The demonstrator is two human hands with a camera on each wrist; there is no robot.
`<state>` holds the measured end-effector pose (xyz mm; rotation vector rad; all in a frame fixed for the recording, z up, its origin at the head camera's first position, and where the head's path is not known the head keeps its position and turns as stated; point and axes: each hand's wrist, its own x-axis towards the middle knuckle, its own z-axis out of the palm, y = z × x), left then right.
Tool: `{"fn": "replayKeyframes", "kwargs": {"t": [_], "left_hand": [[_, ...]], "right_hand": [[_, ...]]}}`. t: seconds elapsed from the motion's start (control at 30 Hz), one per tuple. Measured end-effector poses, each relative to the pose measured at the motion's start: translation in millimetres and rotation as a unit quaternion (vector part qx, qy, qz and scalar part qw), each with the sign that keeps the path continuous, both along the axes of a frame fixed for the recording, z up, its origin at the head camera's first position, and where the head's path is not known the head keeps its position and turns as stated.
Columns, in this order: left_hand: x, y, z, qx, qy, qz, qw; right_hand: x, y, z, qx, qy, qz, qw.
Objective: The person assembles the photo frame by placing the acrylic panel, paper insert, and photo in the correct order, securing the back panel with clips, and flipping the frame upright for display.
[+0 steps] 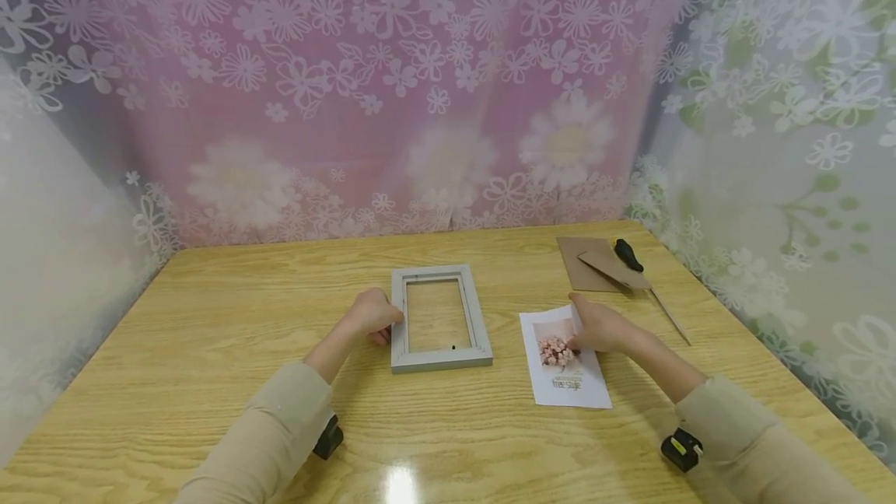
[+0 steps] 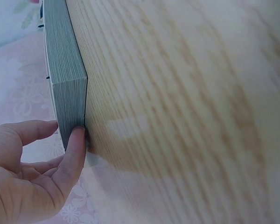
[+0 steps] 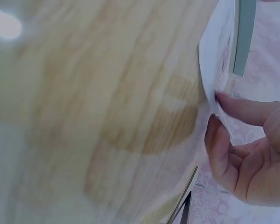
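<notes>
My left hand [image 1: 369,311] grips the left side of a grey picture frame [image 1: 479,325] that lies flat on the table. The wood table top shows through its opening, with a small black speck near the lower inner edge. In the left wrist view, thumb and fingers pinch the side of the frame [image 2: 67,100]. To the right, my right hand [image 1: 600,325] pinches the right edge of a white sheet of paper [image 1: 570,393] printed with pink flowers and lettering. The right wrist view shows this paper [image 3: 211,51] bent up between thumb and fingers.
At the back right lie a brown backing board [image 1: 581,264] and a tapered brown stand piece [image 1: 619,271]. A screwdriver [image 1: 628,255] with a black handle runs under the stand piece. Flowered curtains [image 1: 420,115] hang behind and beside the wooden table [image 1: 245,317].
</notes>
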<state>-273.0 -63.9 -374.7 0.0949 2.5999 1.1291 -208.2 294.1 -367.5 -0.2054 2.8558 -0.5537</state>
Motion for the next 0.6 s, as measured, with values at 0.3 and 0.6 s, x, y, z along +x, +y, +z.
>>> {"fn": "replayKeyframes", "kwargs": {"t": [0.3,0.6], "left_hand": [[1.1,-0.6,0.3,-0.001,0.005,-0.004,1.0],[-0.3,-0.2,2.4,-0.011,0.001,-0.002,0.9999]], "right_hand": [[-12.2,8,17.2,-0.211,0.007,-0.04,0.9767],[-28.9,-5,45.4,-0.266,0.052,-0.11,0.9563]]}}
